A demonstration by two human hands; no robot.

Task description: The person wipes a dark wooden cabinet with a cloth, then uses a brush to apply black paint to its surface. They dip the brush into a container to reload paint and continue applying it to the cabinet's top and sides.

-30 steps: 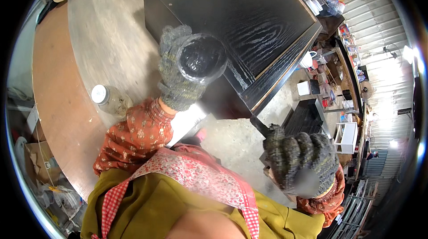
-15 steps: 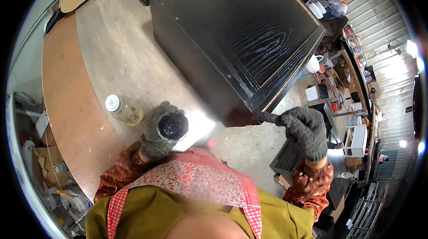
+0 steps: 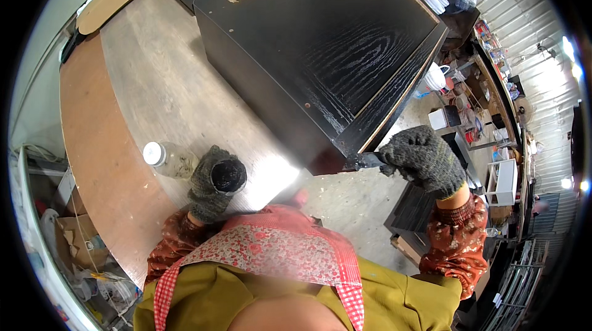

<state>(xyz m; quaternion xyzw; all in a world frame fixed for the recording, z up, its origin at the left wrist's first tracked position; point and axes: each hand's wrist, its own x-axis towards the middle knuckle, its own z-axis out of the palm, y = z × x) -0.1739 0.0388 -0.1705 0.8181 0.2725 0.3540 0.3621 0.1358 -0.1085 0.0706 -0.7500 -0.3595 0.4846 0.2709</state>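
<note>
My left hand [image 3: 208, 188], in a dark grey knitted glove, is wrapped round a small open cup of black paint-like stuff [image 3: 229, 175]. It is held upright above the grey tabletop [image 3: 154, 59]. My right hand [image 3: 427, 161], gloved alike, grips what looks like a flat paintbrush [image 3: 369, 160], its dark tip at the near corner of a black wood-grain cabinet piece [image 3: 283, 41]. Glove fingers cover the handle. Bare chipboard shows along parts of the piece's edges. Just left of my left hand stands a clear jar [image 3: 176, 161] with a white lid.
A brown board [image 3: 92, 115] runs along the table's left side. Beyond my right arm lie dark panels [image 3: 410, 217], a white rack [image 3: 502, 183] and a white bucket [image 3: 436, 77]. An open cardboard box [image 3: 80, 241] sits at lower left.
My right hand has shifted slightly up, with the brush still at the cabinet corner. The left hand and cup sit a little further left in view. The whole view has shifted slightly.
</note>
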